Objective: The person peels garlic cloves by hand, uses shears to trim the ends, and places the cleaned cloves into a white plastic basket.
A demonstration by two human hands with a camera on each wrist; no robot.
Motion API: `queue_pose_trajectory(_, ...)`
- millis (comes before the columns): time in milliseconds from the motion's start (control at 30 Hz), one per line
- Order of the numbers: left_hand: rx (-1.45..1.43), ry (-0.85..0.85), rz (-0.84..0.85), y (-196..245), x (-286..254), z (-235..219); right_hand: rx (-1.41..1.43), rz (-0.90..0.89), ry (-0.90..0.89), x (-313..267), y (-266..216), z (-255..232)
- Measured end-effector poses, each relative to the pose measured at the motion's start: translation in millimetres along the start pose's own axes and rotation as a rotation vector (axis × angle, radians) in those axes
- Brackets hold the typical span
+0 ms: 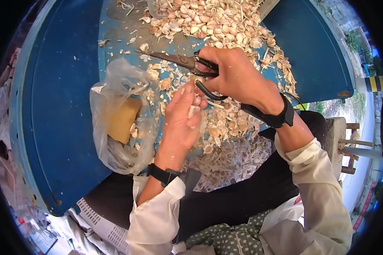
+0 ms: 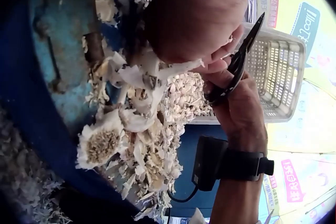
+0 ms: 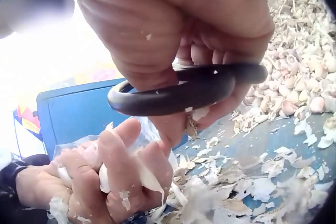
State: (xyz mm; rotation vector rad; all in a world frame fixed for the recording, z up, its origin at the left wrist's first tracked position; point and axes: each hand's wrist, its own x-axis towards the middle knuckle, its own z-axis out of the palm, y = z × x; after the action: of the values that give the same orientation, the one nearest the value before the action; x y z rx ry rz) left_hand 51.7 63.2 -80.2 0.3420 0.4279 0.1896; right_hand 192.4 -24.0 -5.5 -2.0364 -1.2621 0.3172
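My right hand (image 1: 247, 78) holds black-handled scissors (image 1: 181, 59), their dark blades pointing left over the table. The looped handle (image 3: 173, 100) sits around the thumb in the right wrist view, and a small brown root scrap (image 3: 191, 125) shows by the fingertips. Just below, my left hand (image 1: 178, 123) is palm up with its fingers curled round several garlic cloves (image 1: 195, 106). White cloves (image 3: 104, 178) show between those fingers. The two hands are close together, fingertips nearly meeting. In the left wrist view the scissors (image 2: 242, 61) stand out beyond the left hand (image 2: 199, 14).
A heap of garlic cloves (image 1: 212, 25) covers the far side of the blue table (image 1: 119, 29). Loose skins and root ends (image 1: 230, 123) lie nearer. At left a clear plastic bag (image 1: 121, 72) surrounds a tan block (image 1: 124, 121). A pale plastic basket (image 2: 273, 77) stands beyond.
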Motion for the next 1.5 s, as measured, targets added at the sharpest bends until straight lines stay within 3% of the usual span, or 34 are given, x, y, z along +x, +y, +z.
queue_pose_trajectory(67,0.260,0.016,0.087,-4.6,-1.1,2.5,-0.087,0.001,-0.059,-3.6,-6.9,-1.0)
queue_pose_trajectory(167,0.193,-0.066,0.056,-4.5,-4.8,-3.8,-0.084,-0.090,-0.058,-4.9,-7.4,-0.1)
queue_pose_trajectory(233,0.136,-0.083,-0.006,-1.3,-7.9,-2.6,0.020,0.024,-0.228,-2.3,-5.4,-12.9)
queue_pose_trajectory(267,0.136,-0.085,-0.008,0.1,-8.4,-5.9,0.019,0.025,-0.226,-3.5,-5.6,-15.9)
queue_pose_trajectory(333,-0.026,-0.247,-0.120,1.9,-7.5,-11.5,0.445,0.240,-0.348,-6.1,-4.4,-22.9)
queue_pose_trajectory(367,-0.026,-0.249,-0.123,0.3,-8.4,-11.5,0.531,0.296,-0.398,-7.8,0.4,-24.3)
queue_pose_trajectory(600,-0.039,-0.402,-0.158,6.5,-13.4,-13.4,0.876,0.209,-0.469,-30.0,16.0,-21.1)
queue_pose_trajectory(667,-0.027,-0.411,-0.179,13.5,-21.4,-9.6,0.794,0.230,-0.389,-34.6,17.1,-24.9)
queue_pose_trajectory(733,0.103,-0.453,-0.125,19.7,-36.7,-1.1,0.462,0.305,-0.328,-37.1,21.3,-33.0)
queue_pose_trajectory(767,0.123,-0.390,-0.073,25.9,-52.8,7.1,0.393,0.293,-0.278,-40.6,27.4,-28.1)
queue_pose_trajectory(833,0.157,-0.419,-0.071,42.9,-93.4,15.8,0.422,0.386,-0.167,-49.9,27.0,-21.7)
queue_pose_trajectory(867,0.175,-0.342,-0.026,54.4,-121.2,5.5,0.455,0.358,-0.160,-53.1,35.2,-20.7)
queue_pose_trajectory(900,0.104,-0.388,0.066,63.5,-147.9,-1.7,0.461,0.383,-0.146,-56.0,31.0,-21.0)
queue_pose_trajectory(967,-0.068,-0.495,0.193,76.7,-183.9,-17.7,0.444,0.319,-0.101,-57.2,20.2,-10.4)
queue_pose_trajectory(1000,-0.243,-0.391,0.254,70.1,-197.8,-34.1,0.413,0.292,-0.092,-58.1,5.1,-7.2)
queue_pose_trajectory(1067,-0.542,-0.135,0.200,61.3,-214.0,-22.9,0.353,0.187,-0.152,-61.5,-38.1,3.9)
queue_pose_trajectory(1133,-0.635,-0.173,0.144,43.5,-209.4,-22.1,-0.019,-0.113,-0.331,-61.4,-89.1,0.7)
queue_pose_trajectory(1200,-0.730,-0.211,0.064,28.2,-201.8,-17.6,-0.033,-0.328,-0.320,-67.2,-104.4,11.5)
queue_pose_trajectory(1333,-0.826,-0.232,-0.011,10.8,-195.8,-15.0,-0.112,-0.449,-0.230,-81.8,-102.2,13.9)
queue_pose_trajectory(1500,-0.817,-0.245,-0.033,2.5,-201.7,-15.8,-0.300,-0.446,-0.361,-91.6,-104.6,0.7)
